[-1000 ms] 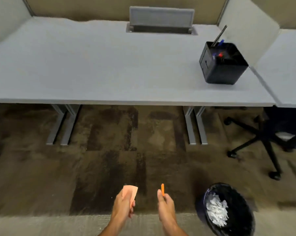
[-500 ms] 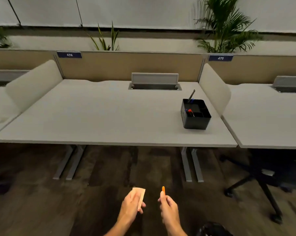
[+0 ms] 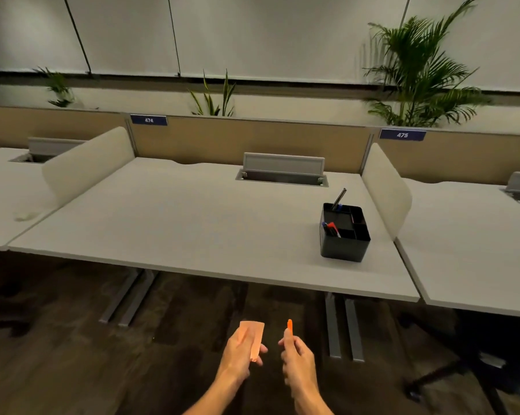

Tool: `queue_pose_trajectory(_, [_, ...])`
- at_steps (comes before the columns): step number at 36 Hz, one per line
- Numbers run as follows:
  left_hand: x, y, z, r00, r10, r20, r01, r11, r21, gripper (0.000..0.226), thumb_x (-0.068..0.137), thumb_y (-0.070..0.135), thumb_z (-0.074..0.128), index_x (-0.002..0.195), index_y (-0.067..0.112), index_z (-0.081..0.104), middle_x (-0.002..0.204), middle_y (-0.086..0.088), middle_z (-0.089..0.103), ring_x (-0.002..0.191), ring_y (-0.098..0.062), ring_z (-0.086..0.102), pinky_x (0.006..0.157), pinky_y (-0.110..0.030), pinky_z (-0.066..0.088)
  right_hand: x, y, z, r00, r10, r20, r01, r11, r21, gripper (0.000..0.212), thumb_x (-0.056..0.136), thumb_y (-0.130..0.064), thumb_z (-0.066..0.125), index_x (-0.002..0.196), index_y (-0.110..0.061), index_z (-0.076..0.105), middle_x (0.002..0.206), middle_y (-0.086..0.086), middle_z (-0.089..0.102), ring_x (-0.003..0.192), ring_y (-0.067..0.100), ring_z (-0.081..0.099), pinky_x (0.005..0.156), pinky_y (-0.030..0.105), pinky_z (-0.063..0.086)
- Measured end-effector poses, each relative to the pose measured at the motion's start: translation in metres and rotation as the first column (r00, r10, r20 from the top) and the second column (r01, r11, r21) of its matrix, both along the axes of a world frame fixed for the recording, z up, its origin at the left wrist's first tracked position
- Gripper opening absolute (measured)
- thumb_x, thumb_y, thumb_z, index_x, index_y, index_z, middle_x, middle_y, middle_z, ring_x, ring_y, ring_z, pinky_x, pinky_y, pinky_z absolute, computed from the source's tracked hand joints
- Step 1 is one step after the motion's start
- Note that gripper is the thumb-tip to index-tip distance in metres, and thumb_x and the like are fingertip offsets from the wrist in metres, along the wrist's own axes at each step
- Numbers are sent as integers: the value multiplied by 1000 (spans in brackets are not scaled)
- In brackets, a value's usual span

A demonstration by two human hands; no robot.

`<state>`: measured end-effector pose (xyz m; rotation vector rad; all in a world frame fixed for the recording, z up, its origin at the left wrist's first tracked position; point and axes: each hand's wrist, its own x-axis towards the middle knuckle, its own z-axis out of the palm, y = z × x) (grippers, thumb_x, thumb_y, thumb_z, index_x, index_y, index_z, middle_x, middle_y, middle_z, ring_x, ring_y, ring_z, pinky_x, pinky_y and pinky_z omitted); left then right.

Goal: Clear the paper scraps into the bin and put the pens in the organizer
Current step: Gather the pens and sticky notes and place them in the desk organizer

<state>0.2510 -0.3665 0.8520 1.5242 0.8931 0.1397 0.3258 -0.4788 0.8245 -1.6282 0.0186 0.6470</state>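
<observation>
My left hand (image 3: 240, 352) holds an orange slip of paper (image 3: 254, 338) low in the view, over the dark floor in front of the desk. Beside it, my right hand (image 3: 297, 356) grips an orange pen (image 3: 289, 327) whose tip points upward. A black organizer (image 3: 344, 245) stands on the right part of the grey desk (image 3: 193, 223). Several pens (image 3: 332, 229) stand in its compartments, one dark pen leaning out at the back. The bin is out of view.
Low dividers (image 3: 386, 187) flank the desk on both sides. A cable flap (image 3: 282, 169) stands open at the desk's back. Metal desk legs (image 3: 342, 327) rise from the floor ahead. A black office chair base (image 3: 462, 366) sits at lower right. Plants line the back wall.
The view has tilted up and back, so the bin with white scraps has dropped out of sight. Both hands stay low, still holding the paper and the pen.
</observation>
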Motion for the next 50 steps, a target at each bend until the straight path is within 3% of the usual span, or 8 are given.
queue_pose_trajectory(7, [62,25,15,996,-68,57,67,997,23,34,98,53,34,105,30,59,88,-4,73,67,-15,62,51,-22,40,52,29,14,999,-17,46,17,1000,-4,41,96,-53,48,92,-17,66,73,-3,57,66,8,47,58,20,36])
queue_pose_trajectory(13, [127,62,32,983,-130,133,129,992,9,43,98,54,35,109,22,61,91,-4,74,68,-16,59,49,-20,37,105,58,39,994,-77,80,75,997,33,49,93,-60,46,104,-16,63,81,-10,52,67,2,44,58,17,34])
queue_pose_trajectory(19, [192,95,53,960,-215,181,214,976,23,36,101,46,36,115,20,56,95,-4,72,74,-21,62,54,-22,41,156,83,60,980,-144,137,137,989,58,44,97,-54,45,96,-15,65,69,-1,47,60,9,40,54,21,34])
queue_pose_trajectory(26, [244,107,56,930,-279,239,298,953,-48,29,101,37,38,91,23,62,102,-19,68,80,-34,56,55,-24,39,200,100,69,962,-234,141,217,968,129,43,97,-52,47,96,-14,67,58,-5,42,45,4,33,41,20,28])
queue_pose_trajectory(31, [273,105,56,923,-235,306,270,960,-79,31,99,42,41,125,25,48,103,3,66,77,-15,69,53,-21,52,227,104,72,956,-238,171,212,964,157,41,97,-54,45,94,-25,73,60,0,43,46,5,34,42,20,29])
queue_pose_trajectory(40, [343,93,68,890,-246,383,318,938,-136,15,96,42,50,110,38,54,104,5,67,94,-23,66,56,-28,55,310,92,89,932,-254,258,215,962,169,27,105,-39,39,109,-28,63,64,-5,46,50,2,39,45,15,35])
queue_pose_trajectory(43, [370,90,77,886,-262,382,328,937,-117,38,85,33,51,122,23,55,103,-3,71,92,-24,68,56,-30,52,343,85,101,931,-248,269,201,961,192,27,105,-36,40,110,-22,63,60,-6,44,47,2,38,43,14,34])
queue_pose_trajectory(50, [430,79,94,839,-473,268,466,880,92,27,104,28,38,129,22,46,115,1,59,96,-21,63,66,-15,54,409,70,130,903,-213,373,169,974,148,26,95,-44,56,104,-25,70,91,-14,71,81,4,67,66,15,52])
